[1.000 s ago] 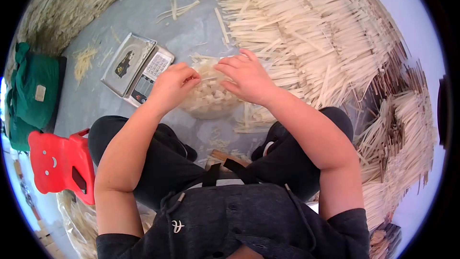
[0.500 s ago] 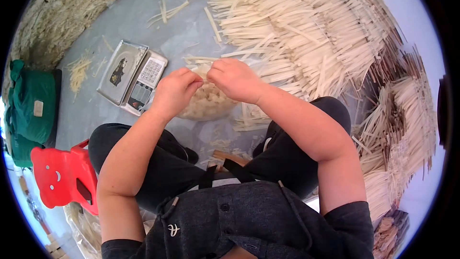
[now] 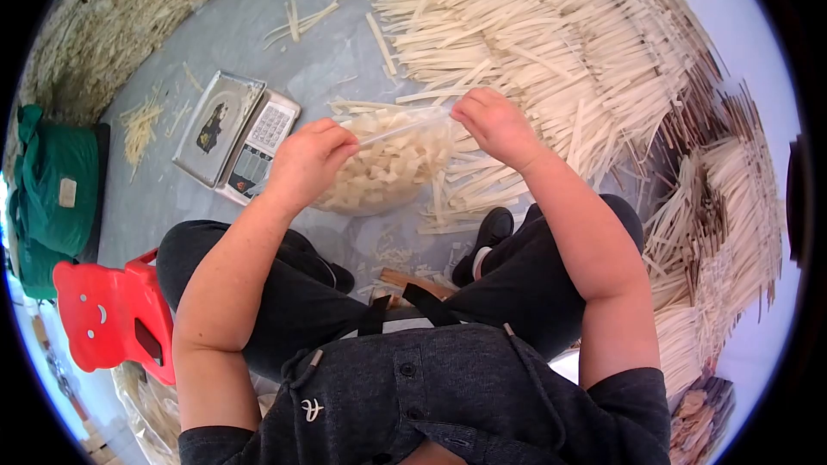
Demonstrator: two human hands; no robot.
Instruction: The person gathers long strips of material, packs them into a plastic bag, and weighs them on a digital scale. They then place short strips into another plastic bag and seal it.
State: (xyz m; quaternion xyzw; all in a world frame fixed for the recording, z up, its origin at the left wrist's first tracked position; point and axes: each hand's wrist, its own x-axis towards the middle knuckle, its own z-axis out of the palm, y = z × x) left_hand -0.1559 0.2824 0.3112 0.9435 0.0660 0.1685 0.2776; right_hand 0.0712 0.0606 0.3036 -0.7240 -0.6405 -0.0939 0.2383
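A clear plastic bag [image 3: 379, 174] full of short, pale cut pieces rests on the grey floor between my feet. Its top edge is stretched straight between my two hands. My left hand [image 3: 312, 159] is closed in a pinch on the bag's left top corner. At the right top corner, my right hand [image 3: 495, 125] pinches the bag between thumb and fingers. A digital scale [image 3: 237, 136] with a metal pan stands just left of my left hand, and dark bits or a dark mark show on its pan.
Long pale strips [image 3: 534, 60] lie in a broad heap at the right. A red stool [image 3: 103, 314] and a green bag [image 3: 60, 194] stand at the left. A fibrous mass [image 3: 112, 21] fills the back left. Wood pieces [image 3: 413, 282] and scraps lie between my feet.
My right hand has moved right, away from my left hand, drawing the bag's top edge out straight. My left hand has stayed nearly in place. My right knee has shifted slightly outward.
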